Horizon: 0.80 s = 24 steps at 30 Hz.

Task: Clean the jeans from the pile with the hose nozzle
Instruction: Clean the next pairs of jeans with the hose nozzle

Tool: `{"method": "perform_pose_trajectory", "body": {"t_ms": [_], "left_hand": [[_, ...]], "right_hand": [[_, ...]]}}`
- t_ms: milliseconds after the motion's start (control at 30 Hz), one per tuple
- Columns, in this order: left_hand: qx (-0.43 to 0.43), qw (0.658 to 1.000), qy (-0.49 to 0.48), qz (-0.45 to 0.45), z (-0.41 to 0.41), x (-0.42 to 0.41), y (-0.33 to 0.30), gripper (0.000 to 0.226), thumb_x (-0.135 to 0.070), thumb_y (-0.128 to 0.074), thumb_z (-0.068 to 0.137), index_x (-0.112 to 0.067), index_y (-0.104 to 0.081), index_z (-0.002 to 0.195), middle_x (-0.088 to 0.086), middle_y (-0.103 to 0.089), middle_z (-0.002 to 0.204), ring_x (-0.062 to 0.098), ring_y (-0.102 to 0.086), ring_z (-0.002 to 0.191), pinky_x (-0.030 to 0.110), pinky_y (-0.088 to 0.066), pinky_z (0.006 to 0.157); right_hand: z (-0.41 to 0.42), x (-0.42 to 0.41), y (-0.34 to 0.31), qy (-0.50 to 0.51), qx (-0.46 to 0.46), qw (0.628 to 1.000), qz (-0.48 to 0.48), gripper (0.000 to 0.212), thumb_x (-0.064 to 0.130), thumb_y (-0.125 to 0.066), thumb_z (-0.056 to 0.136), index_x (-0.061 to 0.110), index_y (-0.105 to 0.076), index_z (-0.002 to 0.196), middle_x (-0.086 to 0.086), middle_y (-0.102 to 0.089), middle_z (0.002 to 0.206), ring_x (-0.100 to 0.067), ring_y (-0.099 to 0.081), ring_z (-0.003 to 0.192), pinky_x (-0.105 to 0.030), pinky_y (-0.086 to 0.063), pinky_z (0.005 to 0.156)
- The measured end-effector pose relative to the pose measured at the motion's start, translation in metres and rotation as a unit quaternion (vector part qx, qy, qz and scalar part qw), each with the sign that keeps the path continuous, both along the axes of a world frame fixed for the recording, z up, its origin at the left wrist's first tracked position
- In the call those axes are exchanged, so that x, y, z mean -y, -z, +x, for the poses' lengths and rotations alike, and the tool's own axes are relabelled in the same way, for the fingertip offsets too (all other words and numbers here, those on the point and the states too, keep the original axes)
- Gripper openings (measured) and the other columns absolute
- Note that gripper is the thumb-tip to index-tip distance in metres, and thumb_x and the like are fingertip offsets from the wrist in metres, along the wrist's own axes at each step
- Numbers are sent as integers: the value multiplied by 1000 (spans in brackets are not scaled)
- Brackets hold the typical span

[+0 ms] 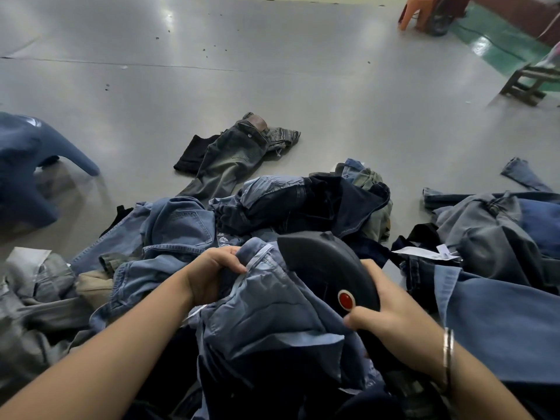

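Left hand (212, 275) bunches the light-blue denim jeans (266, 301) atop the pile (181, 234); right hand (391, 322) grips the black curved hose nozzle (327, 268), thumb below its red button (346, 299). Stretching the fabric taut should help the nozzle clean evenly.

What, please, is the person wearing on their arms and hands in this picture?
Both forearms are bare, with no sleeves or gloves in view. The left hand wears nothing. The right hand has a thin metal bangle at the wrist.
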<state>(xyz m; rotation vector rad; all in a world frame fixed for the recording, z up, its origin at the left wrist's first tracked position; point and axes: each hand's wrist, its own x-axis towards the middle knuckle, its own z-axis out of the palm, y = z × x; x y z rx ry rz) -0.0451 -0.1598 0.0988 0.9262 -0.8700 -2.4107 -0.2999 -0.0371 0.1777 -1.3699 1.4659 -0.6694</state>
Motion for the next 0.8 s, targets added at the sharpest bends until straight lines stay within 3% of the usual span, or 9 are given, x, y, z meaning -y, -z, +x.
{"method": "perform_pose_trajectory", "body": {"t_ms": [133,267,433,567,700,800], "left_hand": [[3,999,45,-2,-4,-2,1,48,1,-77,40,4,-73,88,20,-72,82,28,-71,72,31,-58,66],[34,999,41,-6,-11,-4,2,31,7,-54,53,3,-73,78,18,-71,75,27,-71,66,29,-57,62],[46,998,33,-5,-9,-5,-1,32,8,-51,53,3,-73,77,18,-71,75,27,-70,66,29,-57,60],[36,999,14,5,-13,-5,0,34,10,-52,53,5,-69,83,20,-70,77,29,-70,68,31,-58,63],[24,1000,1,-1,-12,-2,1,37,9,-52,53,3,-72,85,20,-70,81,30,-70,72,33,-58,66],[40,999,24,2,-15,-4,1,35,9,-49,57,4,-72,82,19,-71,80,29,-70,72,31,-58,68]], "right_hand": [[7,4,2,-12,-30,999,-23,36,26,-64,65,43,-51,95,13,-64,80,0,-58,65,-14,-46,56],[2,10,0,21,-12,1000,-15,40,10,-70,75,38,-51,96,15,-63,71,1,-56,54,-22,-47,54],[4,-1,-4,-26,-34,999,-5,38,32,-62,62,48,-48,93,13,-64,78,-1,-57,59,-17,-46,53],[8,8,-3,17,-34,999,-37,37,29,-62,62,38,-52,96,1,-63,83,-13,-61,71,-30,-49,64],[-2,0,-6,-10,-10,1000,-4,39,28,-64,60,46,-51,92,11,-64,75,-1,-58,56,-18,-46,52],[3,3,-2,-9,-22,1000,-16,40,30,-64,61,44,-51,96,9,-65,80,-3,-61,67,-17,-48,59]]}}
